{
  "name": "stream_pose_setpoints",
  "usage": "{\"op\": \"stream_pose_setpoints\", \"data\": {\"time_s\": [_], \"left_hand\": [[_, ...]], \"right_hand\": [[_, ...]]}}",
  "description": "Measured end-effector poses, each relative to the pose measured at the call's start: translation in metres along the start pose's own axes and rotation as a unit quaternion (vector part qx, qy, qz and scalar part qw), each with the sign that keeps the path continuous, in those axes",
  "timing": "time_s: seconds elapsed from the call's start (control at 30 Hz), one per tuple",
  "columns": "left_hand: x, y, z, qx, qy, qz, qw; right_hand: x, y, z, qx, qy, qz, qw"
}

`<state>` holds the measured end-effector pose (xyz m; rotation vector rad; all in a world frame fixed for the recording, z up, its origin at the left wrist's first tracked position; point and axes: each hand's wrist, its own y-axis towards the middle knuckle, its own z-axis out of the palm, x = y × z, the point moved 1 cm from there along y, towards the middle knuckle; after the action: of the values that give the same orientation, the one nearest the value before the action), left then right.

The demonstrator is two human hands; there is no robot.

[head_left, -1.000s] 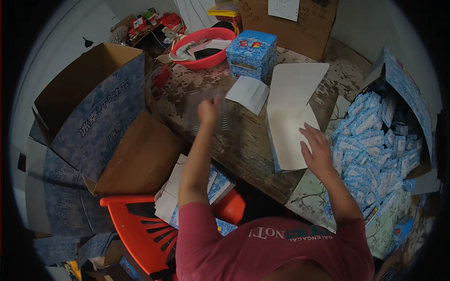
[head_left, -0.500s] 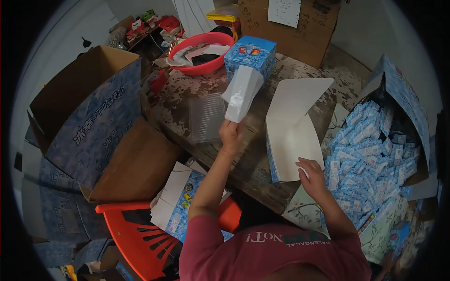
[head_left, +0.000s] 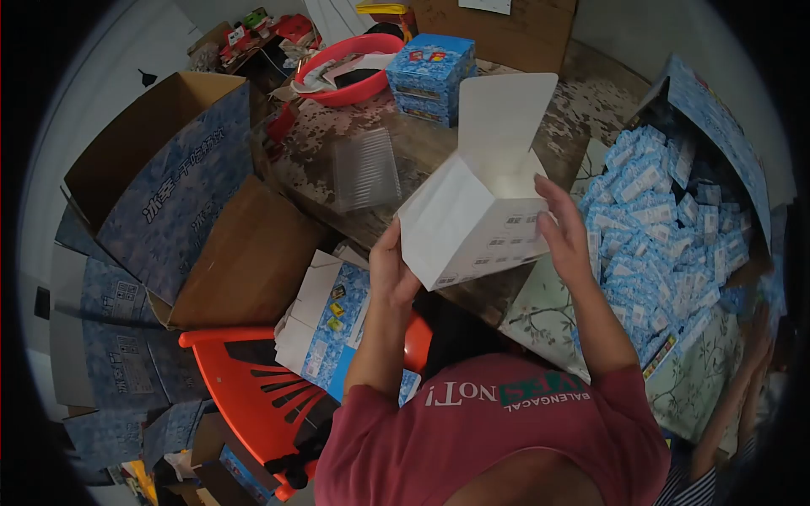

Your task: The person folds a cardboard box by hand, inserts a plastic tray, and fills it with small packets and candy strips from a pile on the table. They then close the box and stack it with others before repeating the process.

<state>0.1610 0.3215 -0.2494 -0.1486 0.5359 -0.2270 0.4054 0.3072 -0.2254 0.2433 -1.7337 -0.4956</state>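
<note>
A white carton (head_left: 451, 223) with its lid raised is tilted above the table between my two hands. Rows of small printed marks show on its side facing me. My left hand (head_left: 395, 268) grips the carton's lower left edge, its fingertips hidden beneath. At the right wall is my right hand (head_left: 564, 228), its fingers curled over the rim and the thumb on the outside. To the left of the carton a clear ribbed plastic tray (head_left: 368, 170) lies on the table. The white shiny piece seen earlier cannot be made out separately.
Blue printed boxes (head_left: 432, 80) are stacked beside a red basin (head_left: 353, 88). Many blue sachets (head_left: 645, 219) spill from a carton at right. Flattened cartons (head_left: 325, 316) lie on an orange chair (head_left: 228, 371). Another person's arm (head_left: 732, 388) shows at lower right.
The carton has lifted off the table and turned, opening into a box shape. My left hand has come down and back from the raised white shiny piece to the carton; my right hand has moved up its side.
</note>
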Motion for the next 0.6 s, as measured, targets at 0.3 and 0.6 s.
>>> {"op": "stream_pose_setpoints", "data": {"time_s": [0.3,0.6], "left_hand": [[0.028,0.000,0.003,-0.078,0.018,-0.029,0.996],[0.037,-0.034,0.032,0.088,0.208,0.134,0.965]], "right_hand": [[0.024,-0.014,-0.019,0.196,0.235,0.248,0.919],[-0.005,-0.018,-0.015,0.098,0.150,0.219,0.959]]}}
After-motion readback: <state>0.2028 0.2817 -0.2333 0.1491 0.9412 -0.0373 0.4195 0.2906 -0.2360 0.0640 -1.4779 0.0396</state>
